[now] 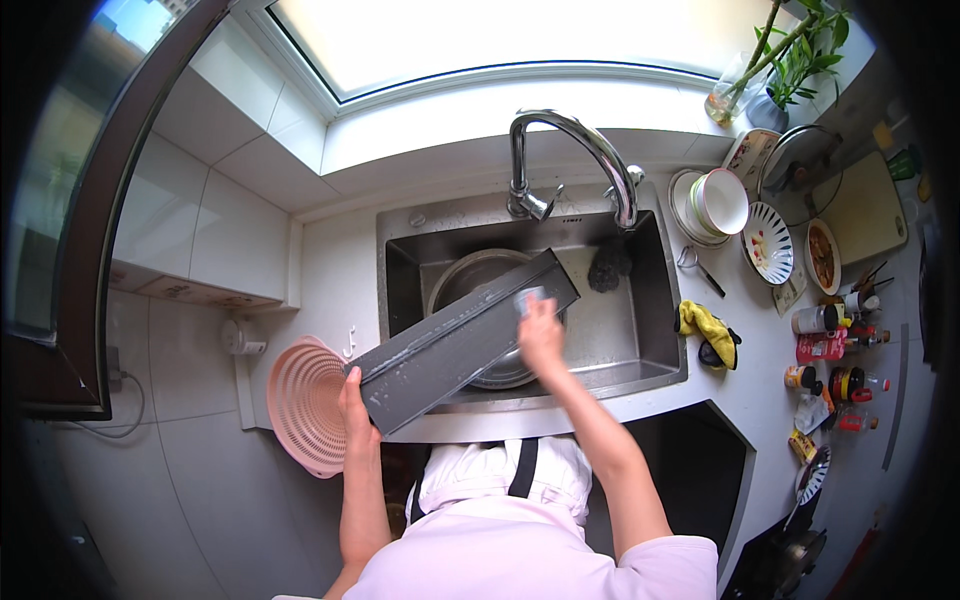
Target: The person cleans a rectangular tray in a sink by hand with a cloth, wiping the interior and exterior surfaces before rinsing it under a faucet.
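Note:
A long dark grey panel [442, 360] with a raised ridge lies tilted across the stainless steel sink [615, 330]. Whitish wet streaks and drops show on its surface. My left hand [358, 405] grips the panel's lower left end. Against the panel's face, towards the far right end, my right hand [541, 334] presses a small pale scrubbing pad [529, 298]; the hand is slightly blurred. Under the panel a round metal basin [469, 274] rests in the sink, partly hidden. A dark mesh scourer [609, 268] lies at the sink's back right.
A chrome faucet [577, 124] arches over the sink. Left of it stands a pink plastic colander [307, 405]. To the right are stacked bowls [720, 202], a patterned plate [767, 244], a yellow-and-black cloth [709, 334] and several condiment bottles [847, 382]. An open window sash [112, 187] juts in at left.

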Demonstrator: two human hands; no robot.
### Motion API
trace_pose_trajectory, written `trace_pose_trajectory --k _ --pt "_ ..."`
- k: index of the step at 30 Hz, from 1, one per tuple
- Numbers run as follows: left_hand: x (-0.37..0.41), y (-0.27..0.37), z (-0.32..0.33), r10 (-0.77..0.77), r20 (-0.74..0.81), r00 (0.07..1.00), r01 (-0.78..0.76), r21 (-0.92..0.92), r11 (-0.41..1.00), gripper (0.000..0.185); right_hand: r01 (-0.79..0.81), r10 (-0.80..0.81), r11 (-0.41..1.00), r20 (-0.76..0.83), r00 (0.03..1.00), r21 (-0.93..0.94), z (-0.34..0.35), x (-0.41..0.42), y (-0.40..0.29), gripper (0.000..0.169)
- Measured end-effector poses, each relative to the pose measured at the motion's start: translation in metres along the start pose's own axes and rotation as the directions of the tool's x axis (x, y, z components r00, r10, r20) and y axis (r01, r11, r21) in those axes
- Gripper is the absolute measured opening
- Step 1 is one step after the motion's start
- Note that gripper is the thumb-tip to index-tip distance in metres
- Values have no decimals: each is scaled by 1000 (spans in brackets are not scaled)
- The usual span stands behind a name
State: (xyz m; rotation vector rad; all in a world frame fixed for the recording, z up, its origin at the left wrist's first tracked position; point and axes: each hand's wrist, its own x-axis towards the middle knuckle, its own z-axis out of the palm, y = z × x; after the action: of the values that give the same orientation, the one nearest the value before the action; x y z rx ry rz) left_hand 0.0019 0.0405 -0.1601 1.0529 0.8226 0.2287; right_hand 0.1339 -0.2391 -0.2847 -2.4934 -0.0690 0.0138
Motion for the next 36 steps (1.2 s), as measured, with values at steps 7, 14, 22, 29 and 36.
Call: trace_pose_trajectory --k 7,14,22,29,36 --pt "-1 0 0 -34 -12 999 33 -31 999 44 647 -654 716 -70 753 261 -32 -72 -98 59" --pt "-20 -5 15 -262 42 964 265 -134 955 61 68 -42 990 -195 980 125 -34 32 20 45" --pt "-56 1 45 -516 1 856 502 -233 833 42 834 -758 495 -348 551 243 -82 -88 -146 58" --pt "-65 -3 33 -650 -89 755 613 -256 747 26 414 -354 897 -307 884 158 -56 -7 -64 54" --pt "-63 -2 39 -633 -61 772 605 -232 761 29 359 -345 933 -238 908 18 -53 -4 -67 55"
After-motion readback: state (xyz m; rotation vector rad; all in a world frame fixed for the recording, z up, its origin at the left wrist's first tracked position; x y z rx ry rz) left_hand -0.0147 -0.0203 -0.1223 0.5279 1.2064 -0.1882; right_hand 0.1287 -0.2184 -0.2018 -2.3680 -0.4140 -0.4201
